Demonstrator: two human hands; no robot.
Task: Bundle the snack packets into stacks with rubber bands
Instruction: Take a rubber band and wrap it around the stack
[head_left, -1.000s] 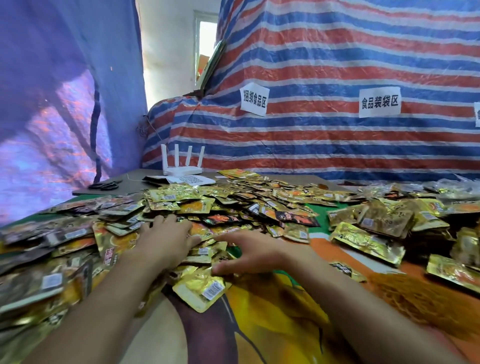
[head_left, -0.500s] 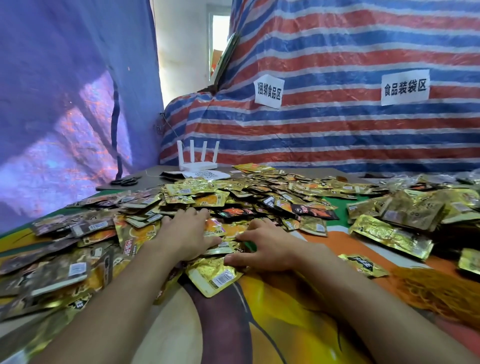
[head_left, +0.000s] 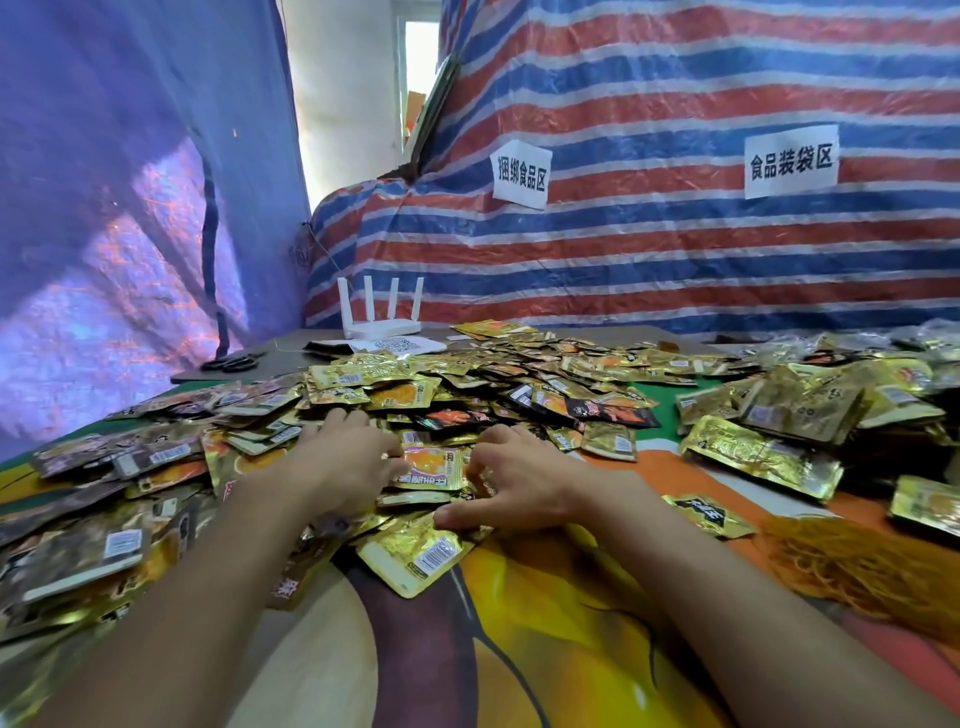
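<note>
1. Head view: your left hand lies palm down on the pile of snack packets. Its fingertips reach the left edge of an orange-fronted packet. They are blurred, so you cannot tell whether they pinch it or only touch it.
2. Your right hand sits just right of that packet, fingers bent and spread apart, tips down among the packets at its right edge. The thumb stretches out low to the left, onto a gold packet with a barcode. Whether this hand grips anything cannot be told.
3. The orange-fronted packet lies between your two hands, on top of other packets, its face tilted toward you.
4. The gold packet with the barcode lies just in front of your hands, at the near edge of the pile on the colourful table cover.
5. Loose packets cover the table from far left to far right, with none banded that you can see.
6. The heap of orange rubber bands lies to the right of your right forearm, apart from both hands.
7. At the table's far side stand a white router and black scissors, before a striped tarp bearing two paper signs.
</note>
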